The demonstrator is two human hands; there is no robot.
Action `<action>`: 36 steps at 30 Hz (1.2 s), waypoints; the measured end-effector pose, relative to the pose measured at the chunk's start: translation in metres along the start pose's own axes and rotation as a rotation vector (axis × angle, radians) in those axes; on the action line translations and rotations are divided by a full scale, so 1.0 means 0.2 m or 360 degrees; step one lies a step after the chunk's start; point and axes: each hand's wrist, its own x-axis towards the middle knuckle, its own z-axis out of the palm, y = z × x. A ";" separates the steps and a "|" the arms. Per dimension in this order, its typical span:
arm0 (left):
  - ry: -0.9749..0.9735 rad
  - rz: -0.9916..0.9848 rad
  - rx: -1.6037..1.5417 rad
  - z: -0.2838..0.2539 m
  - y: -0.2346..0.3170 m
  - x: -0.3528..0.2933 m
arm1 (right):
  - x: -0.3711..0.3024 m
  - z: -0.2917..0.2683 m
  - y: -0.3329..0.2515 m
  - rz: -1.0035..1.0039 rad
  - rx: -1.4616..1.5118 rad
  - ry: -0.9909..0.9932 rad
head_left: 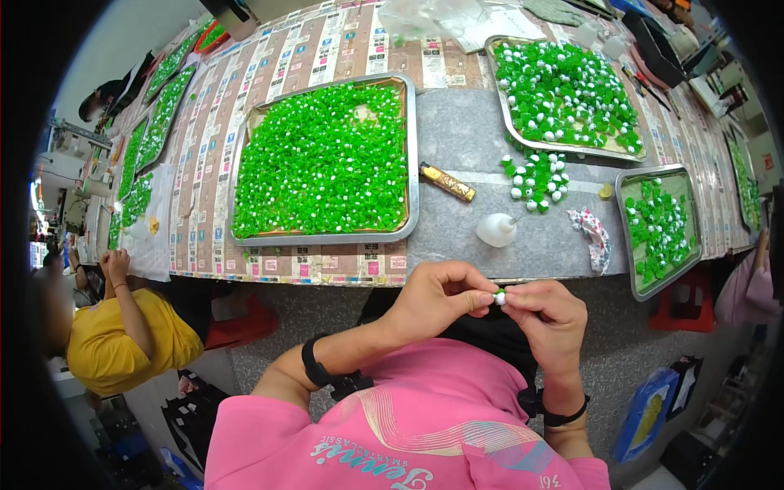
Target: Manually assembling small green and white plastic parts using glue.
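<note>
Just in front of the table edge, my left hand [441, 304] and my right hand [551, 318] meet, fingertips pinched together. Between them is a small white ball with a green plastic piece [500, 298], mostly covered by the fingers. Beyond my hands, a white squeeze bottle [496, 231] with a thin nozzle stands on the grey mat. A loose pile of green-and-white pieces [536, 181] lies behind it. To the right of the bottle rests a crumpled patterned cloth [594, 238]. Left of the pile lies a gold-and-dark tube-shaped item [447, 181].
A large metal tray [414, 163] of green-and-white pieces sits to the left. Another tray [572, 150] stands at the back right, and a smaller one [696, 245] overhangs the table edge. A person in a yellow shirt [135, 339] works at the left. Red stools [241, 322] stand below.
</note>
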 end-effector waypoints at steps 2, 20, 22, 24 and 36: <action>-0.0079 -0.0092 -0.0065 -0.01 0.03 0.01 | 0.01 -0.02 0.01 0.0048 0.0059 -0.0035; -0.0128 0.0047 0.0126 0.00 0.04 0.01 | 0.00 -0.05 0.01 0.0078 0.0095 -0.0061; -0.0141 -0.0009 0.0085 0.00 0.06 0.01 | 0.00 -0.05 0.02 0.0057 0.0102 -0.0050; -0.0155 -0.0052 0.0038 0.01 0.08 0.01 | 0.00 -0.06 0.02 0.0097 0.0174 -0.0088; -0.0283 -0.0092 -0.0171 0.01 0.05 0.02 | 0.01 -0.04 0.03 0.0384 0.0431 -0.0113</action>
